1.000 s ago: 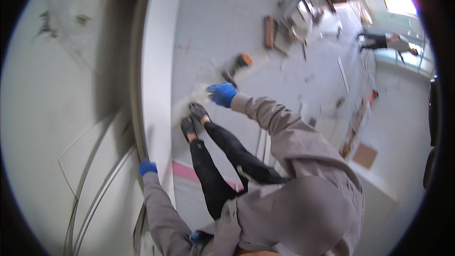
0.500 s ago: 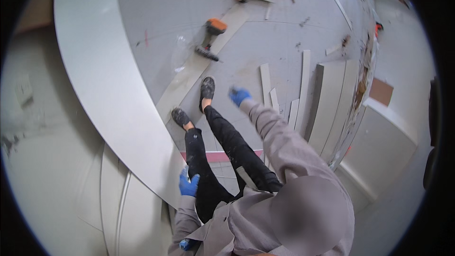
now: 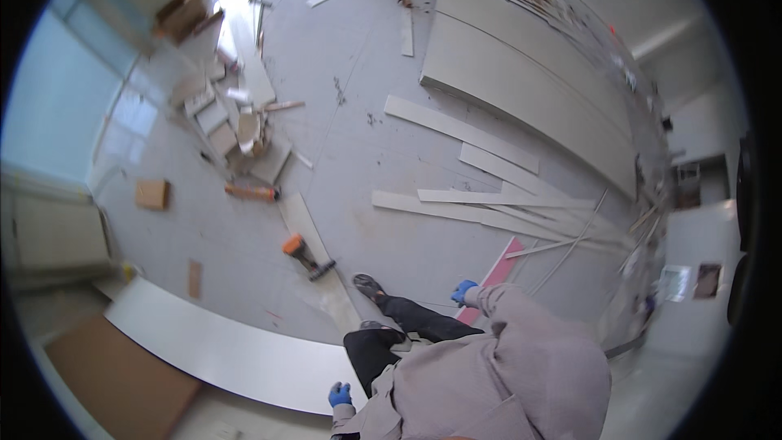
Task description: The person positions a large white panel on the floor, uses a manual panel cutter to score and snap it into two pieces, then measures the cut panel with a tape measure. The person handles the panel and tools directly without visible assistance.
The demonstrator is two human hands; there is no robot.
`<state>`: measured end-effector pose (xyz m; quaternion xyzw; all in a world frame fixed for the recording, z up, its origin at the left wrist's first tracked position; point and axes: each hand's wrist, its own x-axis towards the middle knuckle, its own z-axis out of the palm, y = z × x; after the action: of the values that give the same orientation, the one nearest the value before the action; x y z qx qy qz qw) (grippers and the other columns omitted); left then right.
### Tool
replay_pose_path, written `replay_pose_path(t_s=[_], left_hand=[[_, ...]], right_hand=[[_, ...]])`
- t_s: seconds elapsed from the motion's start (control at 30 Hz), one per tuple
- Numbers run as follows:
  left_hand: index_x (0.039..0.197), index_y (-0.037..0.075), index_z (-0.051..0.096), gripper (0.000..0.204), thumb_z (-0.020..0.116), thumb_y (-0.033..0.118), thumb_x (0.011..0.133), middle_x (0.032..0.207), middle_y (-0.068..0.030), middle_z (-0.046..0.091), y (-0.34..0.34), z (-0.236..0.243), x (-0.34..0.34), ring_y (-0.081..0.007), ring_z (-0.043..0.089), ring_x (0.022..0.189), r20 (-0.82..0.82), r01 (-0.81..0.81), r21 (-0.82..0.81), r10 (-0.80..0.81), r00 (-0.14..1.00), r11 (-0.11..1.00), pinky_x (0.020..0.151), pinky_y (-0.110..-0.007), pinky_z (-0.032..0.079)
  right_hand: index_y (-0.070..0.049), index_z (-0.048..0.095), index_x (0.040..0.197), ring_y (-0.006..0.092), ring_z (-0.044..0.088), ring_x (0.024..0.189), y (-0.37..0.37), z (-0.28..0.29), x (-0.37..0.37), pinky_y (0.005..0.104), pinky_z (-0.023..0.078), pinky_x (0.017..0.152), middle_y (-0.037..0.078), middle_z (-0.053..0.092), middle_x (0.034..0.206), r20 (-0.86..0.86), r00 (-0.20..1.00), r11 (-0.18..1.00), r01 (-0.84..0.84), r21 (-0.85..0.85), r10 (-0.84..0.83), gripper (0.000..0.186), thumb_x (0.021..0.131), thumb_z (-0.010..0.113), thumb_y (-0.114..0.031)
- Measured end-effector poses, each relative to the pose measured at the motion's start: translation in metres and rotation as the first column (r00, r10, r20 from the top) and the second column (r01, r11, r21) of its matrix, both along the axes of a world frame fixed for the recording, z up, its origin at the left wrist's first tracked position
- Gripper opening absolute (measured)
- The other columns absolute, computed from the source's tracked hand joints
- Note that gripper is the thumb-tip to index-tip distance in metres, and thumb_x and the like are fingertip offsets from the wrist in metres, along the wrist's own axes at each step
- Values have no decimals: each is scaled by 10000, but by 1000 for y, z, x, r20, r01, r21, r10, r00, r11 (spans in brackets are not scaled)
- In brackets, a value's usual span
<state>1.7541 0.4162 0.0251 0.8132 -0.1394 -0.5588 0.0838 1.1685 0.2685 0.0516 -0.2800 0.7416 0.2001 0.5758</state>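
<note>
My left hand (image 3: 340, 393), in a blue glove, hangs beside my left thigh over the near end of a long white panel (image 3: 236, 348). Its fingers are slightly bent and apart, and I see nothing held in them. In the same kind of glove, my right hand (image 3: 464, 291) is out in front of my right hip with its fingers curled in; nothing sticks out of it. Below that hand a pink strip (image 3: 497, 273) lies on the floor. An orange and black cordless drill (image 3: 306, 258) rests on a narrow pale board (image 3: 305, 224) ahead of my feet.
Several white strips (image 3: 460, 133) lie to the right, before large stacked panels (image 3: 521, 73). Offcuts and an open box (image 3: 251, 132) are heaped at the far left, near an orange tube (image 3: 251, 192). A small carton (image 3: 152, 194) and a brown board (image 3: 118, 371) are on the left.
My view has turned and tilted up, so more of the room shows. The long white panel now lies lower left. Both hands appear lower in view; the drill still lies on its board.
</note>
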Motion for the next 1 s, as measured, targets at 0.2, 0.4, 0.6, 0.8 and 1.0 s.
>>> replay_pose_path(t_s=[0.2, 0.4, 0.6, 0.8, 1.0], left_hand=[[1129, -17, 687, 393, 787, 164, 794, 839, -116, 707, -155, -1, 17, -190, 655, 732, -9, 329, 29, -328, 944, 944, 657, -324, 539], [1089, 11, 704, 339, 780, 179, 805, 828, -105, 702, -385, -1, -39, -184, 632, 672, -84, 445, -164, -462, 883, 880, 597, -332, 527], [1050, 39, 722, 286, 772, 195, 816, 816, -94, 696, -662, 25, -114, -178, 609, 613, -168, 447, -281, -502, 849, 849, 537, -341, 515], [1043, 70, 734, 278, 779, 221, 813, 749, -61, 679, -947, 25, -199, -162, 588, 575, -91, 556, -167, -574, 814, 814, 490, -342, 495], [1003, 45, 742, 311, 796, 268, 792, 747, -51, 680, -1179, 21, -309, -147, 572, 541, -105, 580, -240, -615, 781, 778, 484, -329, 461]], right_hand=[[-65, 711, 958, 175, 703, 610, -36, 15, -17, 340, 547, 511, 77, 732, 815, 53, 913, 907, 407, -108, -404, 229, 894, 613, -261], [-66, 681, 971, 178, 717, 658, -123, 24, -60, 338, 551, 514, 68, 725, 856, 87, 679, 672, 734, -96, -729, 188, 914, 598, -225], [-66, 677, 946, 210, 731, 761, -250, 37, -94, 379, 577, 560, 75, 721, 925, 9, 521, 521, 853, 23, -854, 215, 952, 541, -233], [-158, 735, 1070, 305, 697, 1007, -356, 15, -93, 448, 551, 820, 124, 717, 1093, -131, 990, 925, -103, -366, 58, 368, 932, 496, -402], [-156, 733, 1082, 303, 671, 1012, -501, -43, -157, 441, 533, 814, 127, 702, 1116, 51, 999, 986, 2, -168, 6, 365, 919, 494, -380]])
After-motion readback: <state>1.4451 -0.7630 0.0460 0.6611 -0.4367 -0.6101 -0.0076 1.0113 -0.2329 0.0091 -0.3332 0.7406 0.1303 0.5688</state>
